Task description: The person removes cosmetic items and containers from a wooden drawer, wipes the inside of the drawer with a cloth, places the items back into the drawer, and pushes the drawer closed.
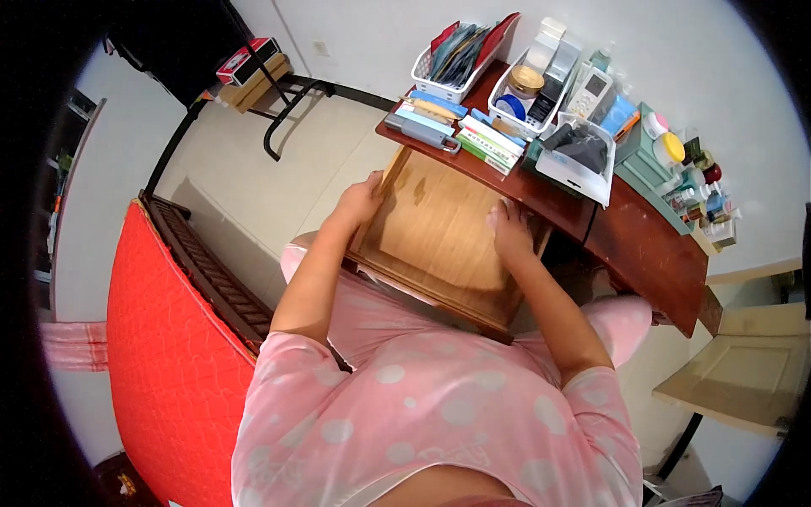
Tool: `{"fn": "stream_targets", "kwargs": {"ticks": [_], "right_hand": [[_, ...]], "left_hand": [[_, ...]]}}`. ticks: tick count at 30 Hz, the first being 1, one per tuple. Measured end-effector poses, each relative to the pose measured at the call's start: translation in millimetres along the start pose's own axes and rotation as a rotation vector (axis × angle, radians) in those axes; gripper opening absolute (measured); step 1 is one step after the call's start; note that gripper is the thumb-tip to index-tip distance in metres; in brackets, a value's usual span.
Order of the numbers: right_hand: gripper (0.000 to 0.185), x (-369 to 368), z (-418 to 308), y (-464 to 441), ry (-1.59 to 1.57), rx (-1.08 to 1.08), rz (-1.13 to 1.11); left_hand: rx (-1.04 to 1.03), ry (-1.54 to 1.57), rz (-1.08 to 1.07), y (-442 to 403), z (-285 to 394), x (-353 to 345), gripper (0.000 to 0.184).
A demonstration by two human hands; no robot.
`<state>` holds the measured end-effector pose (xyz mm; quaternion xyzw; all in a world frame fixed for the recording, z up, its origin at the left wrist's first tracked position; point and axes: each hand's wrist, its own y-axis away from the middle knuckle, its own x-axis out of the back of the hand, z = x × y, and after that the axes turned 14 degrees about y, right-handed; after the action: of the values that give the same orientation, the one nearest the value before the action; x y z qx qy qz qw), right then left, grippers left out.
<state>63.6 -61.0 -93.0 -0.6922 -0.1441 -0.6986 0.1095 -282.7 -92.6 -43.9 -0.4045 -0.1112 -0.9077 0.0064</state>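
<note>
We have the wooden drawer (448,228) between our two hands, over our lap and jutting from beneath the dark red tabletop (646,249), its bare bottom showing. Our left hand (512,237) lies at the side of it nearer the green organizer (646,156), the fingertips by the inner face, while our right hand (363,200) grasps the opposite side wall, near the tabletop's edge. The hands are well apart, the right one closed on the wood, but how firmly the left one grips we cannot tell.
</note>
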Motion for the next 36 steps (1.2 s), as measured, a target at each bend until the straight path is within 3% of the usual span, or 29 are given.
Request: {"fn": "stream_targets", "kwargs": {"ticks": [1, 6, 8, 10, 17, 20, 23, 26, 29, 32, 36], "right_hand": [[0.05, -11, 4, 2, 0.142, 0.026, 0.016], [0.049, -39, 4, -12, -0.328, -0.067, 0.025], [0.047, -37, -7, -25, -0.321, -0.079, 0.072], [0.044, -33, -21, -36, -0.052, -0.01, 0.194], [0.034, -12, -86, -75, -0.311, 0.18, 0.114], [0.033, -11, -107, -90, -0.342, 0.319, 0.29], [0.034, -8, -118, -109, -0.229, 0.349, 0.33], [0.034, -19, -126, -125, -0.133, 0.373, 0.289], [0.034, -31, -133, -129, -0.203, 0.354, 0.295], [0.035, -39, -130, -126, -0.293, 0.476, 0.308], [0.038, -26, -134, -97, -0.418, 0.551, 0.164]], "left_hand": [[-0.021, 0.01, 0.015, 1, -4, -2, 0.063], [-0.075, 0.041, 0.033, -1, -19, -11, 0.066], [-0.048, 0.086, 0.019, -5, -24, -14, 0.066], [-0.043, 0.103, 0.017, -5, -20, -12, 0.066], [-0.045, 0.061, 0.023, -6, -14, -16, 0.063], [-0.034, 0.062, 0.03, -7, -14, -15, 0.061], [-0.039, 0.08, 0.036, -6, -16, -15, 0.06], [-0.037, 0.073, 0.043, -7, -18, -16, 0.06], [-0.043, 0.056, 0.051, -6, -19, -17, 0.059], [-0.022, 0.043, 0.041, -2, -11, -14, 0.055], [-0.016, 0.055, 0.069, 1, -9, -18, 0.048]]}}
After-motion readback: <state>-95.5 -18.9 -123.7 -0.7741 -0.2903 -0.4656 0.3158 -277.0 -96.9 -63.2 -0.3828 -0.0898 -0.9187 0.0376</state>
